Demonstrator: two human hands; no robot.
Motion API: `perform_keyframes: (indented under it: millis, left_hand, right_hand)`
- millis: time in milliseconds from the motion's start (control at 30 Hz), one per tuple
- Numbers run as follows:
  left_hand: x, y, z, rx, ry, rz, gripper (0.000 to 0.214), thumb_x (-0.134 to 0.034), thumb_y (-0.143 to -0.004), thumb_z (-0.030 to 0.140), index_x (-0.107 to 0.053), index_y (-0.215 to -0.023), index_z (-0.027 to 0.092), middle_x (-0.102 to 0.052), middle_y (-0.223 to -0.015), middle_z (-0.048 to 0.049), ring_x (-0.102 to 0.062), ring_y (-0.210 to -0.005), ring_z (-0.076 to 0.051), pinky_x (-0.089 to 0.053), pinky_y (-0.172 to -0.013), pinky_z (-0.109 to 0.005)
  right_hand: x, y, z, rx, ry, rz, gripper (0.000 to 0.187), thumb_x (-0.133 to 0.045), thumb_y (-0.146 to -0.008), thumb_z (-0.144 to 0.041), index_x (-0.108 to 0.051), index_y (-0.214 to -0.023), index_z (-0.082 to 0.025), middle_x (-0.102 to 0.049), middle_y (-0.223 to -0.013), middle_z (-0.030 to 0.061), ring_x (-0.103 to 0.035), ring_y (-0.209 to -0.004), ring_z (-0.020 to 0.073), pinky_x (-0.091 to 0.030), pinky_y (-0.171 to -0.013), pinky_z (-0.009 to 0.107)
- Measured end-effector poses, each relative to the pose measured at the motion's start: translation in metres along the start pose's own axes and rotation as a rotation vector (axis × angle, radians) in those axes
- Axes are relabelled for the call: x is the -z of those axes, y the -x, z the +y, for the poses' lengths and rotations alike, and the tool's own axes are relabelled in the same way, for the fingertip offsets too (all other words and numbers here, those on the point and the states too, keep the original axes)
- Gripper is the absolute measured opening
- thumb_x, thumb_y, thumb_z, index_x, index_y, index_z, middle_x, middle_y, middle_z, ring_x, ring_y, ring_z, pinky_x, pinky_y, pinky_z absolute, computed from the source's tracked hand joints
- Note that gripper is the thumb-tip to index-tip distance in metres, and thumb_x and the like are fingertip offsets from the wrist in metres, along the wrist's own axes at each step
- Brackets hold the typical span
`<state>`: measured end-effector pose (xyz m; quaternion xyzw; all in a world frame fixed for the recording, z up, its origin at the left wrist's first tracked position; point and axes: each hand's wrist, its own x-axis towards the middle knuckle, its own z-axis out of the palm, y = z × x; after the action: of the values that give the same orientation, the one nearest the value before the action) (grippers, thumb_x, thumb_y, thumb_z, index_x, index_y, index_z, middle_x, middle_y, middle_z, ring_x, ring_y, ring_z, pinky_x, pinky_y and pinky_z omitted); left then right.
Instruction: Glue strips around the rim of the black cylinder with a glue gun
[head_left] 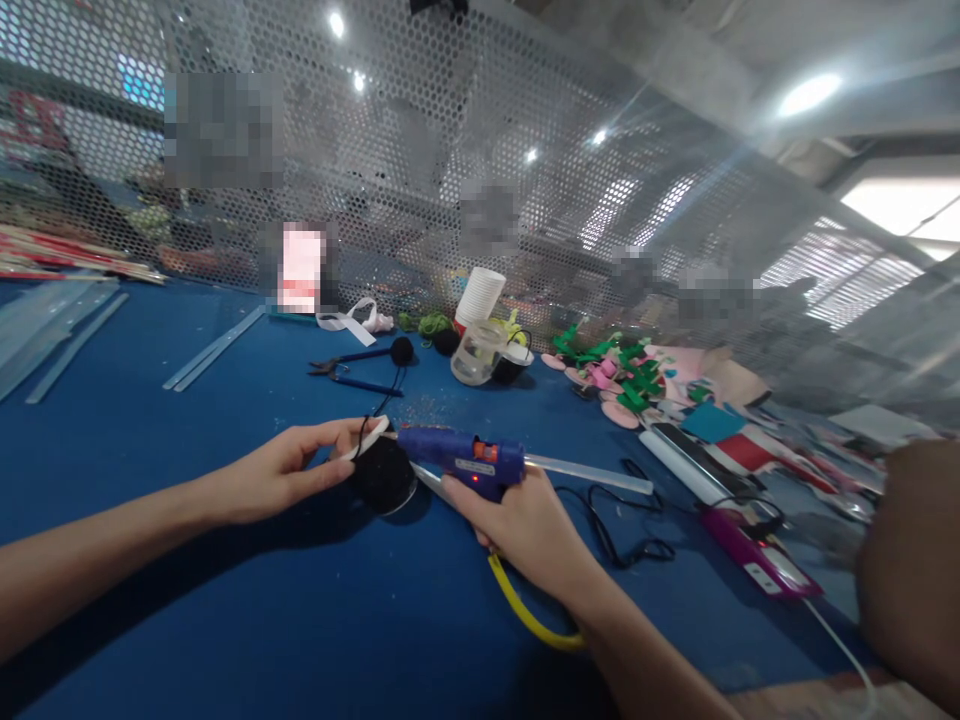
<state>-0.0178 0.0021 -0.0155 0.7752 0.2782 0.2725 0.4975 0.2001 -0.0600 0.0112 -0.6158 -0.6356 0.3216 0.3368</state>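
Note:
My right hand (525,530) is closed round the grip of a blue glue gun (469,458), whose nozzle points left at a black round glittery piece (384,476) lying on the blue table (150,440). A clear glue stick (592,474) sticks out of the gun's back. A yellow cord (525,608) runs down from the gun past my wrist. My left hand (289,470) pinches a white strip (371,436) at the top edge of the black piece, with a thin black string beside it.
Blue-handled pliers (349,372) lie further back, next to a black ball. A clear jar (477,352), stacked white cups (480,296), green and pink cut-outs (622,378), a purple tool (754,556) and black cables (622,530) fill the right. Perforated metal screen (480,180) behind.

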Motion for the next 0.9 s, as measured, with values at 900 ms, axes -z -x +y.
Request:
perform_keyframes:
  millis: [900]
  left_hand:
    - [0.0013, -0.0012, -0.0005, -0.043, 0.026, -0.038, 0.018, -0.046, -0.083, 0.021, -0.043, -0.066, 0.016, -0.047, -0.126, -0.0107, -0.027, -0.126, -0.027, -0.025, -0.1, -0.038]
  right_hand:
    - [0.0035, -0.0035, 0.0013, -0.064, -0.01, -0.039, 0.027, -0.053, -0.069, -0.03, -0.042, -0.047, -0.019, -0.039, -0.033, -0.0064, -0.039, -0.03, 0.0072, -0.039, -0.038, 0.02]
